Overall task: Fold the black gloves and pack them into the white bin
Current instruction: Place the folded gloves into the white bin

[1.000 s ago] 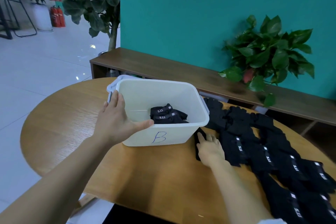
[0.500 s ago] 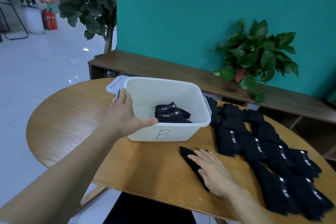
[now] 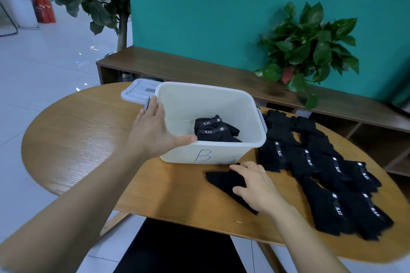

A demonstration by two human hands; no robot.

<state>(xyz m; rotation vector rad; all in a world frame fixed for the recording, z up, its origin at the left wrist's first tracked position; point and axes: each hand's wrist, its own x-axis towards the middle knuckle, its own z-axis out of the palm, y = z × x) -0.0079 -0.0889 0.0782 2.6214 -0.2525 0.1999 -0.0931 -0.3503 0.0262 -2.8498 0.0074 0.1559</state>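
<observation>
Head view: a white bin [image 3: 224, 154] marked B holds folded black gloves [image 3: 214, 129]. The left hand [image 3: 155, 133] grips its near-left corner. The right hand [image 3: 258, 186] lies flat, fingers relaxed, on a black glove [image 3: 224, 182] before the bin.

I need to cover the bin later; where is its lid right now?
In the head view the grey lid lies flat on the round wooden table, tucked behind the far-left corner of the white bin, just beyond the left hand holding that corner.
</observation>
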